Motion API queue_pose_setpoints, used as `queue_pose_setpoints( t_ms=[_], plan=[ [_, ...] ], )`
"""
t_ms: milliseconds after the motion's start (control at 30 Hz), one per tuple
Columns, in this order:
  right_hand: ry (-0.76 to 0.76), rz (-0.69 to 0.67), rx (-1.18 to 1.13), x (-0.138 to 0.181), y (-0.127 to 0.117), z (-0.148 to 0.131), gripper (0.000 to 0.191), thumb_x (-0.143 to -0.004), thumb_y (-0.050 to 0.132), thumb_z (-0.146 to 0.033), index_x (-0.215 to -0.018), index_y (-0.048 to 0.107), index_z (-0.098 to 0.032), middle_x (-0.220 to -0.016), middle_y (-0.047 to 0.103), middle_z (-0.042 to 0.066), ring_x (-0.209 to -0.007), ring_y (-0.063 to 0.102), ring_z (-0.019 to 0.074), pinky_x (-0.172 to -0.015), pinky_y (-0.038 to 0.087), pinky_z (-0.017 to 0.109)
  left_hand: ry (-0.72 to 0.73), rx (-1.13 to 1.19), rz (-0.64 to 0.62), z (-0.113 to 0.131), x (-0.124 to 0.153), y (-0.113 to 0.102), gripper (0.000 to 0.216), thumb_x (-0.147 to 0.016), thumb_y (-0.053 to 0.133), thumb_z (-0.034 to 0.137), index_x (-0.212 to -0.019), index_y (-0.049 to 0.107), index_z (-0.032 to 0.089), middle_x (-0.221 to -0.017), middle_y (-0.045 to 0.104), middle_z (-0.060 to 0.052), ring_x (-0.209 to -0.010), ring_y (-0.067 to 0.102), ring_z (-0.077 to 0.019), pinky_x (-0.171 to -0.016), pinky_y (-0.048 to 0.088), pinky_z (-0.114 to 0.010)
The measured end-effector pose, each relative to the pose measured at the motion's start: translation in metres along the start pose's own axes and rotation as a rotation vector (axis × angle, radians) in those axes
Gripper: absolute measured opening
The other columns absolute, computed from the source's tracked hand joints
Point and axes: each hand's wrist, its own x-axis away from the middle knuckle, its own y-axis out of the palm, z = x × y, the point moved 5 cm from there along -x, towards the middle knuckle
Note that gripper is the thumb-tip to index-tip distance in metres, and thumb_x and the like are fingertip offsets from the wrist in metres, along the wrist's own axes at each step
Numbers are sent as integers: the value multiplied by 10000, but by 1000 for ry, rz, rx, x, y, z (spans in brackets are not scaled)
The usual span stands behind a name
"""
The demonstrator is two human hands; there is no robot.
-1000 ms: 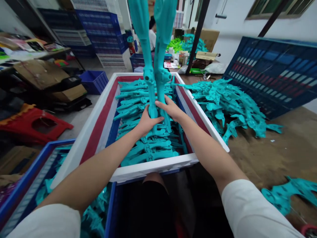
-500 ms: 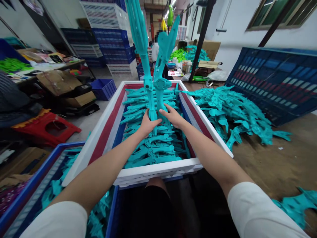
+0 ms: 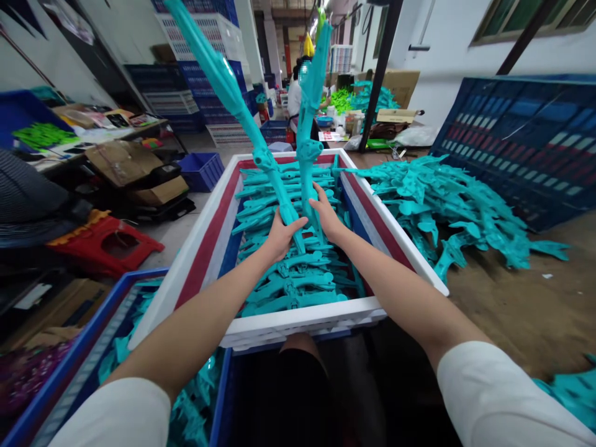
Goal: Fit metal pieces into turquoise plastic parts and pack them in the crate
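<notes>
Over a white crate (image 3: 193, 264) with a striped lining, each of my hands grips one long turquoise plastic part. My left hand (image 3: 280, 238) is closed round the lower end of the left part (image 3: 249, 127), which leans far to the left. In my right hand (image 3: 327, 216) is the right part (image 3: 307, 118), standing nearly upright with its top tipped slightly right. Their lower ends come close together between my hands. Beneath them, similar turquoise parts (image 3: 298, 301) lie in crosswise rows inside the crate. The fingertips behind both parts are hidden.
A heap of turquoise parts (image 3: 465, 205) lies right of the crate, before a tilted blue crate (image 3: 526, 149). At lower left stands a blue-rimmed crate (image 3: 100, 310) of more parts. A red stool (image 3: 109, 242), a small blue bin (image 3: 202, 171) and a person (image 3: 294, 96) are farther off.
The two parts have spread apart at the top: the left one has swung over to the left, while the right one has turned slightly. Both hands keep their hold.
</notes>
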Motion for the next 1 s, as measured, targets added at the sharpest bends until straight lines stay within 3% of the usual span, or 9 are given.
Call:
queue_pose_setpoints(
  t_ms=[100, 167, 300, 467, 600, 733, 867, 1000],
  plan=[
    [-45, -1, 148, 1, 6, 3, 934, -1047, 610, -703, -1914, 487, -378, -1905, 567, 9, -1883, 349, 311, -1588, 253, 566, 24, 7, -33, -2, -2, 1, 991, -690, 1140, 650, -1502, 662, 342, -1409, 843, -57, -1352, 831, -352, -1155, 749, -521],
    [-63, -4, 204, 4, 10, 5, 981, -1056, 612, -817, -1910, 509, -346, -1898, 571, 50, -1878, 347, 329, -1598, 207, 558, 15, 26, -59, -2, -2, 1, 934, -760, 1078, 725, -1527, 697, 350, -1485, 851, -66, -1419, 817, -381, -1164, 753, -544],
    [-126, -37, 160, 10, 19, 0, 1123, -1015, 596, -1027, -1887, 555, -319, -1869, 600, 92, -1831, 439, 356, -1581, 270, 536, 27, 29, -58, 6, -1, 1, 956, -722, 1101, 683, -1533, 743, 324, -1484, 869, -90, -1471, 801, -407, -1210, 736, -554],
    [-169, -84, 172, 15, 25, -14, 1178, -1019, 460, -1113, -1937, 480, -376, -1955, 512, 12, -1811, 501, 335, -1557, 351, 487, -29, 11, -74, 17, 0, 0, 960, -621, 1158, 548, -1460, 789, 264, -1290, 918, -106, -1386, 839, -434, -1184, 745, -575],
    [-240, -94, 261, 14, 28, -24, 1221, -1050, 404, -1099, -1961, 438, -288, -1818, 666, 110, -1734, 586, 372, -1549, 364, 523, -51, 5, -100, 25, -2, -3, 893, -610, 1137, 481, -1410, 817, 247, -1219, 929, -101, -1303, 869, -429, -1144, 761, -571],
    [-266, -74, 349, 11, 27, -26, 1137, -1098, 457, -1016, -1950, 447, -262, -1725, 729, 147, -1732, 570, 411, -1548, 353, 574, -60, 30, -140, 31, -5, -6, 874, -597, 1117, 446, -1401, 831, 259, -1256, 934, -91, -1291, 876, -426, -1142, 763, -556],
    [-267, 4, 422, 0, 9, -21, 1244, -1001, 657, -1040, -1948, 419, -269, -1855, 604, 173, -1823, 435, 458, -1552, 325, 672, -53, 20, -116, 34, -7, -14, 894, -571, 1124, 387, -1405, 822, 276, -1150, 935, -53, -1276, 883, -422, -1134, 767, -569],
    [-265, 29, 374, -7, -7, -18, 1285, -935, 795, -1010, -1917, 424, -268, -1896, 550, 206, -1783, 497, 472, -1498, 409, 725, -47, 28, -89, 31, -8, -18, 919, -571, 1147, 384, -1419, 809, 279, -1102, 929, -37, -1165, 905, -402, -1087, 779, -596]
  ],
)
